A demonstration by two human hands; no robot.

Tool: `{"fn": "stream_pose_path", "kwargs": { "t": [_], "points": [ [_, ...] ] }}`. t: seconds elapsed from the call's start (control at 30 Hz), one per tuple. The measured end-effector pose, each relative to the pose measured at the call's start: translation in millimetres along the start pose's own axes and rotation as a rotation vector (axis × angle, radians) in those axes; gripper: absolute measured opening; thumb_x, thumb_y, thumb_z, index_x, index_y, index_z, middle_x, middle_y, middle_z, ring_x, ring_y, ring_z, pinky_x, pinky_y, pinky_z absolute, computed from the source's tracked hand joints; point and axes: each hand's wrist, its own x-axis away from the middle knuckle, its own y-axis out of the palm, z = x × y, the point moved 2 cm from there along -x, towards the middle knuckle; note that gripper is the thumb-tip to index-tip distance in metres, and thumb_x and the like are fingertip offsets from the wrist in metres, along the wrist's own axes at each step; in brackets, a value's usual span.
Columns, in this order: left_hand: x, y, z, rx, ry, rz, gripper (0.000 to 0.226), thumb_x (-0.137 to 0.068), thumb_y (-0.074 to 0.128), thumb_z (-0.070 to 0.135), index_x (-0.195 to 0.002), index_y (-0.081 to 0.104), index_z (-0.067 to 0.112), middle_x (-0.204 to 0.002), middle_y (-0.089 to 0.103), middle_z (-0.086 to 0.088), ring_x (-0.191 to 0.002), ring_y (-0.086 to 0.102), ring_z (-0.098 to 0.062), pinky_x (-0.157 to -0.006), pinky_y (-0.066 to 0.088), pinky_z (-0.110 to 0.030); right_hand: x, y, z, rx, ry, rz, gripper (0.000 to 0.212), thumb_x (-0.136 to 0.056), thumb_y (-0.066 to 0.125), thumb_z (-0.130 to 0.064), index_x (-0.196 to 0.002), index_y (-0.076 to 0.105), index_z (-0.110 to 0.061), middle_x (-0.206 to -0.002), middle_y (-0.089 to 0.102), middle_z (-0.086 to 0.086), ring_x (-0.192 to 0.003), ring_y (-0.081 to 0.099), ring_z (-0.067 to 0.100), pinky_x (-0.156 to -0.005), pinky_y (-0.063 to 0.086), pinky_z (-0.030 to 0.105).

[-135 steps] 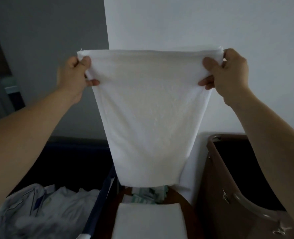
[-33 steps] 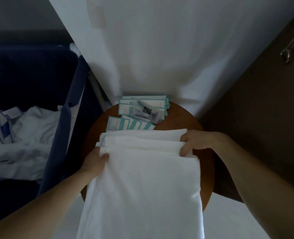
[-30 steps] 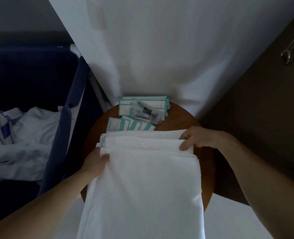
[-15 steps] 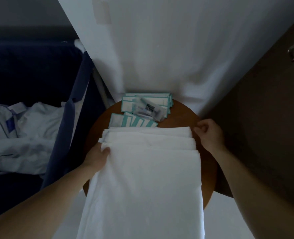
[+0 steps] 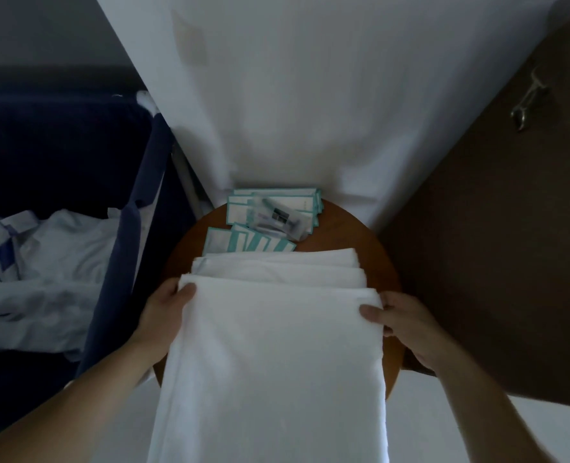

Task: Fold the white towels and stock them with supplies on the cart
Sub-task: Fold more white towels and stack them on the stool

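A long white towel (image 5: 273, 359) lies across the round brown cart top (image 5: 353, 228), its near end hanging off toward me. My left hand (image 5: 165, 315) grips its far left corner, thumb on top. My right hand (image 5: 400, 320) grips the far right corner the same way. Two folded white towels (image 5: 276, 265) lie stacked under it, their far edges showing. Beyond them sit teal-edged supply packets (image 5: 243, 242) and a clear wrapped item (image 5: 276, 218).
A dark blue laundry bag (image 5: 133, 235) with crumpled white linen (image 5: 43, 269) stands at the left. A white wall corner (image 5: 293, 95) rises behind the cart. A dark brown panel (image 5: 494, 228) with metal clips (image 5: 524, 108) is at the right.
The towel once held up in the air now lies on the stack. My right hand left the far folded towels, swung out to the right, and now grips the top towel's right corner.
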Motion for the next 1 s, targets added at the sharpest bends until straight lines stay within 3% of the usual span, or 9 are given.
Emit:
{"fn": "stream_pose_path", "kwargs": {
  "t": [0.17, 0.27, 0.33, 0.4, 0.5, 0.67, 0.8, 0.87, 1.0],
  "points": [
    [-23, -9, 18, -0.022, 0.12, 0.161, 0.01, -0.096, 0.054, 0.042, -0.097, 0.061, 0.035, -0.094, 0.064, 0.008, -0.088, 0.06, -0.016, -0.067, 0.041, -0.03, -10, -14, -32, -0.088, -0.112, 0.024, 0.02, -0.082, 0.073, -0.026, -0.1, 0.07, -0.017, -0.093, 0.077, -0.002, -0.082, 0.074, 0.016, -0.061, 0.057, 0.027],
    [-52, 8, 12, -0.152, 0.017, 0.039, 0.026, -0.099, 0.052, 0.037, -0.12, 0.059, 0.024, -0.108, 0.062, 0.0, -0.094, 0.058, -0.022, -0.073, 0.044, -0.033, -43, 2, -20, -0.027, -0.019, 0.116, 0.009, -0.093, 0.066, -0.025, -0.098, 0.065, -0.019, -0.094, 0.072, 0.003, -0.082, 0.07, 0.02, -0.063, 0.053, 0.031],
    [-60, 20, -1, -0.214, -0.098, -0.044, 0.038, -0.1, 0.053, 0.031, -0.134, 0.053, 0.013, -0.112, 0.059, -0.005, -0.091, 0.057, -0.022, -0.071, 0.044, -0.032, -59, 13, 0, 0.014, 0.058, 0.161, 0.01, -0.093, 0.066, -0.028, -0.096, 0.061, -0.019, -0.096, 0.068, 0.004, -0.084, 0.065, 0.021, -0.068, 0.053, 0.036],
    [-61, 23, -7, -0.195, -0.118, -0.015, 0.045, -0.098, 0.056, 0.03, -0.137, 0.049, 0.01, -0.116, 0.057, -0.007, -0.088, 0.055, -0.02, -0.069, 0.044, -0.031, -64, 16, 16, 0.011, 0.055, 0.261, 0.016, -0.09, 0.07, -0.032, -0.091, 0.059, -0.019, -0.096, 0.066, 0.005, -0.082, 0.063, 0.021, -0.075, 0.054, 0.042],
    [-53, 18, -13, -0.104, -0.085, 0.019, 0.055, -0.095, 0.063, 0.032, -0.143, 0.043, 0.013, -0.125, 0.055, -0.004, -0.101, 0.054, -0.021, -0.083, 0.045, -0.034, -55, 16, 29, -0.006, 0.018, 0.369, 0.029, -0.086, 0.073, -0.037, -0.103, 0.058, -0.019, -0.099, 0.062, 0.0, -0.086, 0.06, 0.019, -0.083, 0.054, 0.043],
    [-8, 0, -51, -0.174, -0.055, 0.04, 0.061, -0.091, 0.069, 0.031, -0.142, 0.041, 0.013, -0.119, 0.054, 0.001, -0.089, 0.054, -0.013, -0.071, 0.041, -0.024, -10, 30, 56, -0.007, 0.016, 0.347, 0.035, -0.081, 0.08, -0.03, -0.103, 0.06, -0.012, -0.095, 0.064, 0.0, -0.081, 0.063, 0.016, -0.066, 0.053, 0.03],
    [39, -9, -99, -0.248, -0.096, -0.014, 0.059, -0.088, 0.071, 0.039, -0.134, 0.047, 0.012, -0.125, 0.061, -0.008, -0.096, 0.059, -0.022, -0.08, 0.047, -0.032, 30, 42, 93, 0.041, 0.001, 0.369, 0.02, -0.079, 0.082, -0.026, -0.084, 0.066, -0.017, -0.093, 0.07, 0.007, -0.078, 0.067, 0.021, -0.075, 0.058, 0.039],
    [62, -17, -122, -0.257, -0.128, -0.044, 0.067, -0.086, 0.07, 0.047, -0.138, 0.046, 0.011, -0.129, 0.06, -0.009, -0.105, 0.06, -0.026, -0.088, 0.05, -0.036, 49, 48, 114, 0.103, 0.006, 0.382, 0.021, -0.079, 0.082, -0.031, -0.088, 0.067, -0.017, -0.093, 0.07, 0.008, -0.086, 0.068, 0.027, -0.082, 0.058, 0.045],
    [95, -29, -151, -0.275, -0.201, -0.142, 0.08, -0.087, 0.064, 0.057, -0.146, 0.041, 0.01, -0.139, 0.055, -0.011, -0.121, 0.055, -0.033, -0.102, 0.047, -0.045, 79, 59, 151, 0.218, 0.014, 0.461, 0.024, -0.081, 0.077, -0.037, -0.084, 0.063, -0.018, -0.092, 0.068, 0.006, -0.086, 0.065, 0.029, -0.082, 0.056, 0.048]
  ]
}}
